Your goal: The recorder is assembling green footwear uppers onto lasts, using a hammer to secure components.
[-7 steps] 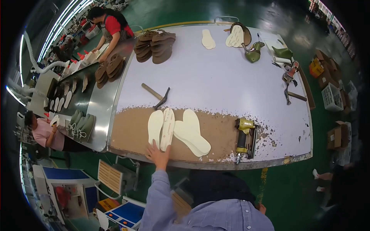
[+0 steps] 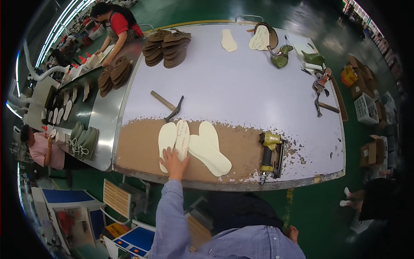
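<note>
Insoles [image 2: 189,144], flat cream cutouts, lie fanned on the worn brown patch of the table [image 2: 241,86]. I see my left hand [image 2: 173,162] resting flat, fingers spread, on the leftmost two. Nearby: wooden-handled hammer [image 2: 168,105], yellow-green nailer [image 2: 269,153].

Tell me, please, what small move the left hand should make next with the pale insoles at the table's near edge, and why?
Probably close the fingers on the leftmost insole and lift it. The left hand lies open on its near end, gripping nothing, and the other insoles lie fanned beside it, untouched. The right hand is out of view.
</note>
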The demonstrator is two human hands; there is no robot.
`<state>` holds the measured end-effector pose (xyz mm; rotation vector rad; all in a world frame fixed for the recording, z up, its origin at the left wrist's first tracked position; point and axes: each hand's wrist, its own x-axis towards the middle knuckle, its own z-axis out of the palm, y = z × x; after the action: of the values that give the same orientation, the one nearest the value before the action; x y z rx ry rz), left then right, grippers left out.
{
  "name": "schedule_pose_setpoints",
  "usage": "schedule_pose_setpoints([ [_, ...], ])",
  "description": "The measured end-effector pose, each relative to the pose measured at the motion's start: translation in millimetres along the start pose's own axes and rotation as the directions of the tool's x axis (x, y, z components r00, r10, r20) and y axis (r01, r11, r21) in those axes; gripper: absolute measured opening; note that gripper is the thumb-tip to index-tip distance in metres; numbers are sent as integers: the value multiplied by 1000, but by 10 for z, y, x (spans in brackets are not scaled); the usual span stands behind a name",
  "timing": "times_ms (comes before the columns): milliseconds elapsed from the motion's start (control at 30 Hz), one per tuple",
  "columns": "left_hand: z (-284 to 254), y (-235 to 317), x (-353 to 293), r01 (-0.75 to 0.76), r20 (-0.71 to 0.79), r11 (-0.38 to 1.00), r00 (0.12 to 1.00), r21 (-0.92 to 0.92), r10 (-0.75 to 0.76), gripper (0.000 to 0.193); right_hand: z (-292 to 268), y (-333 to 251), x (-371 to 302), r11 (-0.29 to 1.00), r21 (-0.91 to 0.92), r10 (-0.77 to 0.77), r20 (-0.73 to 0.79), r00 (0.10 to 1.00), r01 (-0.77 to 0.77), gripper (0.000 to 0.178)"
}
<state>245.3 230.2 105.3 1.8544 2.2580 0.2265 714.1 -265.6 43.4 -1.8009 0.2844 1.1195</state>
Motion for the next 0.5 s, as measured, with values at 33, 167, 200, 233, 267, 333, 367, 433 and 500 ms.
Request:
schedule_pose_setpoints([
  [33,60,-26,45,-88,-21,994,996,63,90,60,45,-67,-33,1000,5,-2,-6,1000,2,22],
  [167,114,-65,231,-104,79,994,991,-12,105,47,237,-292,-208,996,-54,-81,-82,993,77,18],
  [200,41,-23,260,-46,107,990,992,-136,61,47,258,-287,-258,996,-8,-87,-103,991,87,20],
  [233,-24,-4,305,17,140,967,990,-253,19,47,301,-275,-315,996,4,-83,-111,990,84,20],
  [267,-83,-73,348,6,140,969,990,-248,30,47,354,-247,-374,998,-2,-70,-182,981,70,23],
  [333,-217,-337,351,297,144,845,955,-445,-260,56,349,-85,-379,999,2,-46,-244,969,48,26],
  [367,-197,-456,307,293,133,851,956,-437,-260,56,266,38,-367,999,7,-31,-145,989,32,26],
  [433,-192,-693,255,201,-261,953,930,-225,-257,66,-428,786,95,1000,13,-16,-33,999,16,26],
  [500,-219,-297,289,171,-149,969,969,-176,-198,72,-1219,1571,663,840,433,244,236,941,-327,18],
])
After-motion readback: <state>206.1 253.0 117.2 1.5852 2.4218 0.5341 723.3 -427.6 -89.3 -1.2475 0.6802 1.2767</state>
